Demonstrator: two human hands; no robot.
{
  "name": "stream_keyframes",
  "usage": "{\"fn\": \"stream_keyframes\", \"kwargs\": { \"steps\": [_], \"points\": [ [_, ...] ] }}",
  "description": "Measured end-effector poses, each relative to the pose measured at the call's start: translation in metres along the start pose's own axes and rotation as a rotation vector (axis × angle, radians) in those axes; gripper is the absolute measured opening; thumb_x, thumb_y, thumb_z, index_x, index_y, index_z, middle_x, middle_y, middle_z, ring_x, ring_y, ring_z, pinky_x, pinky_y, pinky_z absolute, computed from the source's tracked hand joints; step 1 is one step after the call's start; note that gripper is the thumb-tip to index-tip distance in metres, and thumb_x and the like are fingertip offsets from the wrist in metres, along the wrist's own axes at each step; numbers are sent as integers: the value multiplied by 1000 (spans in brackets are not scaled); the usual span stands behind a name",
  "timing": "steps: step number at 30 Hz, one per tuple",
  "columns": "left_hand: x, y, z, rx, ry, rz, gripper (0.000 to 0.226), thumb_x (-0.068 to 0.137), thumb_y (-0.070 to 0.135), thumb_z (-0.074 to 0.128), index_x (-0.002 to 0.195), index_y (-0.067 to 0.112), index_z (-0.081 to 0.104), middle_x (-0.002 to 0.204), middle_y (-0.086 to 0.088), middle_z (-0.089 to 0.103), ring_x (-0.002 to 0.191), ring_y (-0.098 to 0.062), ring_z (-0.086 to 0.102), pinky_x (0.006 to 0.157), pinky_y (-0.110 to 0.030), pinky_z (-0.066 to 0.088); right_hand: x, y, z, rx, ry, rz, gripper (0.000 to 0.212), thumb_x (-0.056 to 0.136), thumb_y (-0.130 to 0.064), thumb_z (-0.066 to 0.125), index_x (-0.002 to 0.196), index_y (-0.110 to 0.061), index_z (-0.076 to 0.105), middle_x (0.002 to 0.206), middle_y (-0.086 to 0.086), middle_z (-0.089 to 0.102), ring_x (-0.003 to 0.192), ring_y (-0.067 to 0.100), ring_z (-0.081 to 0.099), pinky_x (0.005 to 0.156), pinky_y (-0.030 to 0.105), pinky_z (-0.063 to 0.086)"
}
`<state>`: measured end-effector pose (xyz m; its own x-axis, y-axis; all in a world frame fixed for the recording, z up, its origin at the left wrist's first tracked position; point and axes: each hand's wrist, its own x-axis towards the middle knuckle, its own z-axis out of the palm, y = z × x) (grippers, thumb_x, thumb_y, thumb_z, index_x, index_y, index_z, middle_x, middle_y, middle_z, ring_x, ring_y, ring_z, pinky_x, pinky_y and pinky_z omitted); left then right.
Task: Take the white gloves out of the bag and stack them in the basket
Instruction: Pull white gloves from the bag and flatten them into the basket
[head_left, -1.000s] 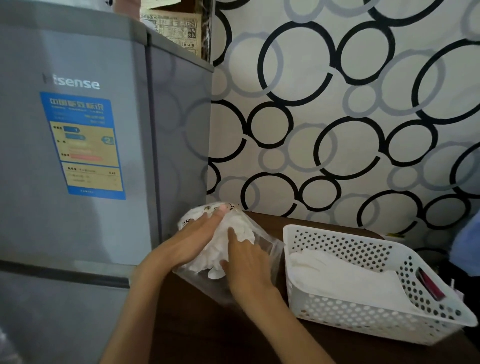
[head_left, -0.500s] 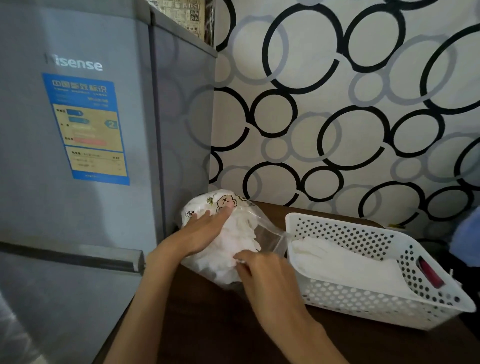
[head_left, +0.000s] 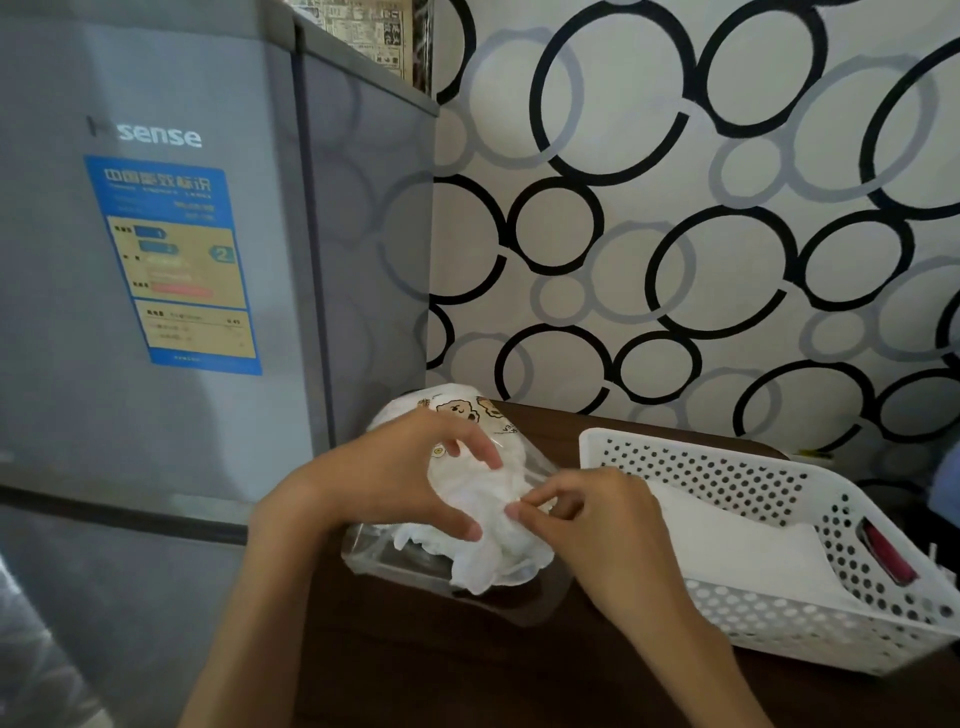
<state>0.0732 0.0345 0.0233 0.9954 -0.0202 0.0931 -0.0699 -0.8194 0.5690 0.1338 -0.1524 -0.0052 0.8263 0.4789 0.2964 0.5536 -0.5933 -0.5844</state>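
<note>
Head view: both hands work at a clear plastic bag (head_left: 410, 558) of white gloves (head_left: 488, 540) on the dark table (head_left: 467, 670).
Left hand (head_left: 395, 480) has its grip curled round the bag; right hand (head_left: 597, 525) pinches a glove at the bag's mouth. Just right of that grip sits the white perforated basket (head_left: 769, 618), folded white gloves inside.

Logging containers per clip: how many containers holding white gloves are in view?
2. The clear bag lies on the table beside the fridge, held by both hands; the white perforated basket sits to its right, with gloves already inside. Others may be out of frame.
</note>
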Motion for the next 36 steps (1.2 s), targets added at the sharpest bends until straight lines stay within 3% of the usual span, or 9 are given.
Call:
{"fn": "stream_keyframes", "kwargs": {
  "steps": [4, 8, 15, 17, 20, 23, 26, 30, 36],
  "points": [
    [14, 4, 15, 45, 114, 29, 50, 66, 39, 83, 106, 43, 54, 110, 24, 54, 99, 6, 47, 85, -24, 46, 4, 3, -4, 107, -6, -3, 13, 71, -43, 76, 73, -31, 72, 66, -15, 61, 60, 0, 55, 57, 14, 42],
    [19, -7, 15, 18, 113, 2, 19, 80, 36, 73, 96, 41, 67, 102, 27, 63, 97, 4, 55, 88, -30, 48, 5, 10, -13, 223, -94, 29, 6, 74, -30, 77, 74, -30, 71, 80, -15, 69, 76, 2, 64, 73, 22, 53],
    [18, -10, 10, -135, 152, 8, 21, 87, 16, 67, 92, 36, 74, 103, 18, 71, 99, 5, 63, 92, -20, 50, 3, 15, -23, 222, -155, 60, 20, 77, -14, 76, 85, -31, 70, 82, -12, 71, 76, 2, 66, 80, 30, 57],
    [18, -10, 11, -155, 179, -6, 23, 87, 17, 67, 90, 39, 73, 105, 18, 70, 101, 3, 63, 90, -18, 50, 1, 13, -25, 201, -164, 50, 22, 77, -19, 76, 93, -32, 69, 85, -13, 69, 77, 1, 66, 79, 29, 57],
    [18, -8, 11, -180, 217, -20, 18, 82, 21, 73, 86, 39, 75, 100, 14, 72, 94, -1, 66, 85, -24, 55, -3, 4, -27, 86, -188, 53, 30, 74, -47, 73, 100, -37, 62, 90, -16, 64, 79, 1, 63, 76, 25, 56],
    [17, -5, 10, -195, 230, -23, 16, 74, 23, 79, 82, 37, 73, 85, 9, 73, 80, -5, 68, 80, -28, 56, -3, -4, -21, -62, -36, 6, 33, 74, -63, 63, 94, -37, 56, 90, -18, 61, 78, 0, 58, 71, 21, 49],
    [13, 0, 8, -289, 192, -18, 26, 73, 17, 81, 92, 30, 68, 82, 5, 74, 77, -7, 69, 77, -23, 55, -1, -7, -14, -86, 62, -157, 35, 74, -57, 67, 100, -38, 56, 95, -18, 49, 72, -1, 47, 62, 12, 37],
    [11, 4, 4, -446, 89, -45, 35, 78, 12, 77, 106, 27, 62, 89, -2, 75, 78, -14, 71, 70, -24, 57, 4, -10, -6, -129, -11, -264, 39, 78, -48, 69, 115, -40, 57, 106, -18, 46, 86, 1, 48, 73, 19, 46],
    [2, -14, -3, -238, -58, -51, 45, 71, 36, 81, 111, 38, 60, 107, 16, 66, 96, 3, 62, 81, -18, 51, 13, -3, -15, 220, -23, -185, 12, 84, -36, 64, 91, -30, 71, 85, -17, 66, 80, 0, 59, 70, 13, 46]
  ]
}}
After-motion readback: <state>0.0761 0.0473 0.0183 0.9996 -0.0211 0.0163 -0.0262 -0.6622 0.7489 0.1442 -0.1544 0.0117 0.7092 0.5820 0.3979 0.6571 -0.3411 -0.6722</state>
